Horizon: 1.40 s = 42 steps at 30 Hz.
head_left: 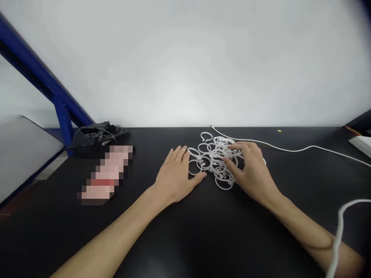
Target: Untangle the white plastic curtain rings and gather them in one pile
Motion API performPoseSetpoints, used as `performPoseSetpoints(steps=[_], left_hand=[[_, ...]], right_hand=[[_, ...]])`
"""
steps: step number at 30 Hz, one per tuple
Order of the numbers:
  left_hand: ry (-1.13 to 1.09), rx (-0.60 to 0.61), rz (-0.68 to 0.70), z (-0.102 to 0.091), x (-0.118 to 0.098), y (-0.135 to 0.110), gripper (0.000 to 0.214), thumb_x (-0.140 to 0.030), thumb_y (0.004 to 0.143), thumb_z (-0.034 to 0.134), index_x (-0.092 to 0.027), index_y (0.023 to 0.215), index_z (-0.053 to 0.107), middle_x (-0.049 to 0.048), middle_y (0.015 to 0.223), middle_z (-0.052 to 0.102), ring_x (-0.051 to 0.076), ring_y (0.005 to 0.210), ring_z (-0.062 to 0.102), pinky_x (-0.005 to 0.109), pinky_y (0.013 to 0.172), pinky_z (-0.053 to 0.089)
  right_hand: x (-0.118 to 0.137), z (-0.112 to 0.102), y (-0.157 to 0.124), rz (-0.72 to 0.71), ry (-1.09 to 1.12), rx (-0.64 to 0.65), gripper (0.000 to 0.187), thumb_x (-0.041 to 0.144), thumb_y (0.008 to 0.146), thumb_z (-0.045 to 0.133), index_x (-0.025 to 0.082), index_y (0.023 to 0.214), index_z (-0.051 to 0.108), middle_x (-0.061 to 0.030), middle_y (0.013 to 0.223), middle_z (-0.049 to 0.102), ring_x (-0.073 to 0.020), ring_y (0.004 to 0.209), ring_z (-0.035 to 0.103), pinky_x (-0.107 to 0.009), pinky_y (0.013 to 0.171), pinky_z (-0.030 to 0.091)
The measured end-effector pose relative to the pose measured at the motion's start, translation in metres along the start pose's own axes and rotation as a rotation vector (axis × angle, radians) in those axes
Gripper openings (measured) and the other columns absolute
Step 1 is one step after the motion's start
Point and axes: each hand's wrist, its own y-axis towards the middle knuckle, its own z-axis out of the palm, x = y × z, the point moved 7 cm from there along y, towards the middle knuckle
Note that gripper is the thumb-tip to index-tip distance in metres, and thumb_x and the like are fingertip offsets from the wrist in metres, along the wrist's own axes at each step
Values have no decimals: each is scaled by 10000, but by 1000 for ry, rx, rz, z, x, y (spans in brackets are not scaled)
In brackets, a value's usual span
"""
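Note:
A pile of several white plastic rings (213, 160) lies on the black table (179, 231) between my hands. My left hand (175, 175) lies flat on the table just left of the pile, fingers stretched out and together, its thumb touching a ring. My right hand (251, 170) rests on the right side of the pile with fingers spread and curved over the rings, fingertips touching them. Neither hand has lifted anything.
A thin white cable (290, 150) runs along the back of the table to the right. A crumpled black bag (97, 133) sits at the back left by a blue frame (62, 112). A white device (362, 143) lies far right; a thick white cord (339, 231) hangs near right.

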Motion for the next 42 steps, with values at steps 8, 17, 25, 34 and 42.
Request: performPoseSetpoints(steps=[8,17,25,34,42], left_hand=[[9,-145,-118,-11,5,-1,776,-707,865,410,-91,1332,480,233,1466,438,390,1382,375,569,1111,343],[7,-1,-15,0,1,0,775,-678,928,262,-134,1469,367,138,1567,313,346,1467,207,557,1192,175],[14,-24,-10,-1,2,0,612,-538,993,228,-163,1442,409,112,1543,372,325,1457,246,555,1178,206],[-25,-226,39,-26,-8,-2,214,-301,947,411,-184,1055,554,85,1107,603,248,1005,538,425,861,470],[84,-156,127,-20,-16,-4,343,-491,883,550,-203,1068,548,73,1049,593,271,966,528,440,818,442]], right_hand=[[0,0,-1,5,7,5,322,453,884,565,237,1122,575,-126,1185,537,-320,1134,508,-495,896,468],[1,0,-1,22,3,27,308,436,881,571,238,1117,576,-118,1166,541,-309,1119,509,-481,900,466],[1,2,-2,10,13,36,317,449,888,550,233,1118,583,-125,1144,554,-316,1099,516,-481,864,477],[8,-2,-2,-26,-18,8,296,405,891,571,221,1123,579,-121,1134,549,-300,1084,504,-483,911,456],[14,-3,-4,-89,-29,-3,300,400,909,549,213,1143,565,-127,1143,552,-300,1085,500,-487,919,454]])
